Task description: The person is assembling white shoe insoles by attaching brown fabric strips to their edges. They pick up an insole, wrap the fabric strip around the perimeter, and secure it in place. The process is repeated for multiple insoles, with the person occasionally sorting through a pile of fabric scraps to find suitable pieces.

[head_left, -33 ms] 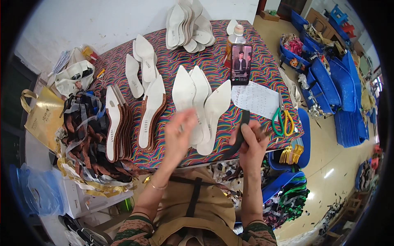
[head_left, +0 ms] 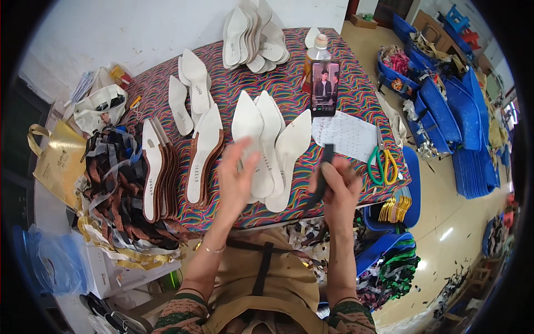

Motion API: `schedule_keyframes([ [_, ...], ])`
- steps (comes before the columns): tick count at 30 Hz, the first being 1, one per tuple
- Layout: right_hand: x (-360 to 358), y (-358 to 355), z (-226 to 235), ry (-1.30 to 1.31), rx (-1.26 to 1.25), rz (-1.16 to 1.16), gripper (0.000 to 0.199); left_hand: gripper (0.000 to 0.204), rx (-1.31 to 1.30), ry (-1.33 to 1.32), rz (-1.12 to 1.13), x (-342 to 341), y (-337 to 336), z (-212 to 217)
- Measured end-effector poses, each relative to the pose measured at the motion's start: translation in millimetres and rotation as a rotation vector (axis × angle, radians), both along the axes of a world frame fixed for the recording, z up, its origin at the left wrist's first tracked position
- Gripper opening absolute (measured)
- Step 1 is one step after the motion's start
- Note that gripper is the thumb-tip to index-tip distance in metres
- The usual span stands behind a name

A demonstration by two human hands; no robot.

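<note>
In my right hand (head_left: 339, 186) a dark, curved strip (head_left: 319, 186) is pinched; one end sticks up past the thumb. My left hand (head_left: 238, 172) hovers with its fingers apart, slightly blurred, over the left edge of a fanned group of white pointed shoe insoles (head_left: 271, 136). Its palm seems to hold nothing. A single insole (head_left: 293, 139) overlaps the right side of that group, between my two hands. To the left lie insoles edged in glittery brown: one short pile (head_left: 204, 153) and one thicker pile (head_left: 153, 172).
Behind these are more white insoles (head_left: 197, 83) and a large stack (head_left: 239, 36). A phone (head_left: 324, 89) leans on a bottle (head_left: 319, 50) beside a written sheet (head_left: 347, 136) and scissors (head_left: 382, 165). Ribbon scraps (head_left: 111, 178) hang left; blue bins (head_left: 442, 117) stand right.
My left hand has shifted slightly left and its fingers have spread. The right hand still grips the dark strip, now turned more upright. The whole view has shifted a little.
</note>
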State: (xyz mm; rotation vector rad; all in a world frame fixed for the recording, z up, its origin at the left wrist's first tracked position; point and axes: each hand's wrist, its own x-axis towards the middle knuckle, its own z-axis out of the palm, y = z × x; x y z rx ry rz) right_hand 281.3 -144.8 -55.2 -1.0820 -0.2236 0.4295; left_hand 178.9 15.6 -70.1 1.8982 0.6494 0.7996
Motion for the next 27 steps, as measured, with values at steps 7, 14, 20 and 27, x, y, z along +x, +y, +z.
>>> schedule_keyframes([
  [7,61.7,87.3,-41.2,-0.280,-0.145,0.215,0.013,0.083,0.077,0.134,0.174,66.0,49.2,-48.7],
  [14,70.1,128.2,-65.5,-0.342,-0.300,0.018,0.017,0.061,0.071,0.134,0.388,104.1,78.4,-49.7],
  [20,68.5,121.8,-73.3,-0.354,-0.281,-0.035,0.018,0.044,0.334,0.100,0.435,109.1,76.8,-57.1],
  [27,67.6,119.6,-64.8,-0.305,-0.319,-0.019,0.020,0.033,0.103,-0.117,0.346,109.1,72.8,-47.0],
])
